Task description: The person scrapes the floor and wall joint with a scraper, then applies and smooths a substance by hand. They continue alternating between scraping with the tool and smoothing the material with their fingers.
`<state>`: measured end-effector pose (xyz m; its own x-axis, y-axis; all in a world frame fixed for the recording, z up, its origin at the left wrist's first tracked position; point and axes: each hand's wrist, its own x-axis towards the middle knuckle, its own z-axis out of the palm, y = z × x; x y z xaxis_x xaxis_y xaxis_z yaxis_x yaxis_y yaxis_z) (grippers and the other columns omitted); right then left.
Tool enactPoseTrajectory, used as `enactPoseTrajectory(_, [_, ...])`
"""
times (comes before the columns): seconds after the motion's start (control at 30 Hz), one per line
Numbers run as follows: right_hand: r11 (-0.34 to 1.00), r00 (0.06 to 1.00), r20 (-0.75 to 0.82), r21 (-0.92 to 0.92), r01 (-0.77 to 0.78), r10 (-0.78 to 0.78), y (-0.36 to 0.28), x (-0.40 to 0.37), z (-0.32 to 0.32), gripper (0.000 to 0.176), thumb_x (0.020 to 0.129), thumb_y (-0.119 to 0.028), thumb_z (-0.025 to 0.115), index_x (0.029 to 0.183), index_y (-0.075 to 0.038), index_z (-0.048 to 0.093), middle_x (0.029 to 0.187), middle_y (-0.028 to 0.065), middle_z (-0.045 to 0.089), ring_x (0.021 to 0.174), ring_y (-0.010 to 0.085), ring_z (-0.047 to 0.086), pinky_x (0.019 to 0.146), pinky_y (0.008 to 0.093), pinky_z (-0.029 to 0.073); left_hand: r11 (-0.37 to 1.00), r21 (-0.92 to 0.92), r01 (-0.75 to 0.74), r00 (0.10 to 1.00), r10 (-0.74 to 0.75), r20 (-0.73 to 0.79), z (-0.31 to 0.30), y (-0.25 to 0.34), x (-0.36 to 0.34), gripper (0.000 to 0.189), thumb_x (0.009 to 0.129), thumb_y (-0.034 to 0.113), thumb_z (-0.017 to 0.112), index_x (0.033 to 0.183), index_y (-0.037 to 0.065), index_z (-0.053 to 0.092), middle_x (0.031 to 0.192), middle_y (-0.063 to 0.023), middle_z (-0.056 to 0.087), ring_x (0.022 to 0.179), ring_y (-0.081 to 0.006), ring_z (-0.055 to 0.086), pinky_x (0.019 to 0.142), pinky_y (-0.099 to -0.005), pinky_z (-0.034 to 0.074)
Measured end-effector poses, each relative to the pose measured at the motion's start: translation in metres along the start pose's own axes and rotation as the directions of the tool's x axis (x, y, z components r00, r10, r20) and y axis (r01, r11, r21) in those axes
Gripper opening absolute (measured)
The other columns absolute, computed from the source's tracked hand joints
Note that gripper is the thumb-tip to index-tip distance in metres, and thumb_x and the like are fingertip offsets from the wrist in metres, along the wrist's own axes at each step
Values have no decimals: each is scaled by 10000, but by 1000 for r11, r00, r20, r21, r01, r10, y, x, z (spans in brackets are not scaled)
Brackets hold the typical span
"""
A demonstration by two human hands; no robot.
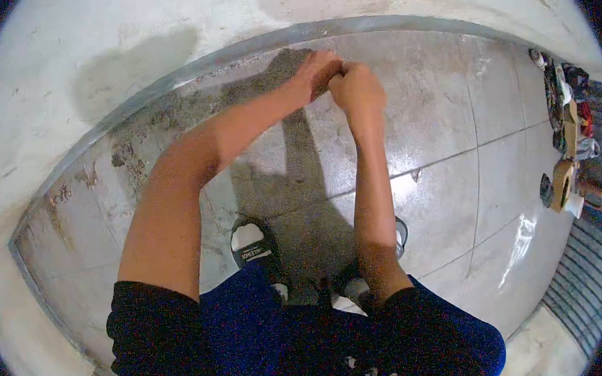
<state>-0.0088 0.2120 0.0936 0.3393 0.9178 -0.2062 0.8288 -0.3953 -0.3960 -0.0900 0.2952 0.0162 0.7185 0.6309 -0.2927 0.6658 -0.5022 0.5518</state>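
Note:
Both arms reach forward over the grey tiled floor (423,113). At the top centre my left hand (321,71) meets my right hand (359,91), with their fingers together. The fingers of both hands are curled closed. Whatever lies between the fingertips, if anything, is too small and hidden to name. Below the hands, a dark shadow of the arms falls on the floor.
A pale wall (242,7) with a grey skirting edge curves round the floor. At the right are piled items, a cardboard box (563,185) and a ribbed dark surface (589,284). A black sandal (255,249) is on one foot below.

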Motion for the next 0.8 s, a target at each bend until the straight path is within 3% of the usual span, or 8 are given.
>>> enactPoseTrajectory(0.07, [999,1000,-17,-42,10,-11,8,-11,7,226,722,-219,579,786,-25,676,778,211,637,740,380,629,648,438,504,704,-633,-322,912,52,-406,53,-8,-28,190,803,172,527,913,40,608,992,-208,579,867,-340,600,746,-389,489])
enactPoseTrajectory(0.13, [999,999,-29,36,-21,23,8,-32,7,247,736,-230,569,820,-21,671,807,223,627,769,392,617,667,445,497,993,-18,-120,891,100,-443,66,-1,-24,194,834,181,509,907,32,610,991,-227,574,863,-341,599,739,-388,485])
enactPoseTrajectory(0.3, [999,999,42,-27,30,-29,-4,8,9,241,744,-241,567,856,-58,677,825,210,640,778,370,630,687,451,498,713,-644,-278,951,110,-290,21,-15,-42,335,738,49,567,1070,33,532,1077,-158,539,1034,-308,498,915,-401,368])
enactPoseTrajectory(0.4, [998,998,30,2,59,-59,-14,6,5,256,755,-242,564,900,-57,665,818,216,634,775,379,622,677,452,495,978,-125,-170,958,134,-255,2,-14,-36,346,687,38,610,1026,30,544,978,-165,555,942,-331,521,861,-393,389])
enactPoseTrajectory(0.43, [996,997,-26,52,79,-77,-2,-17,13,251,753,-235,565,900,-58,663,799,219,629,764,389,615,662,452,492,849,-58,-525,689,383,-615,43,-36,-39,312,688,41,610,993,20,551,901,-159,557,887,-344,529,835,-400,406])
enactPoseTrajectory(0.57, [988,989,-143,145,53,-32,5,-60,20,241,756,-233,567,893,-56,656,765,219,621,736,405,603,631,457,485,964,257,-64,996,78,-45,33,-14,-27,380,677,58,630,1042,36,525,1023,-174,532,980,-370,507,865,-452,400])
enactPoseTrajectory(0.7, [992,983,-146,35,119,-113,-2,-25,17,239,756,-237,593,932,-99,675,790,207,629,742,395,609,642,438,491,879,231,-417,627,462,-628,30,-28,-40,199,712,80,592,899,22,554,884,-161,564,838,-306,557,752,-376,453])
enactPoseTrajectory(0.8, [1000,992,-125,-18,15,-18,9,-48,-11,223,751,-247,603,893,-100,693,779,210,629,723,383,616,645,425,494,829,-548,-111,992,121,-17,22,14,-44,229,761,87,565,979,26,531,928,-166,540,883,-261,521,801,-376,423])
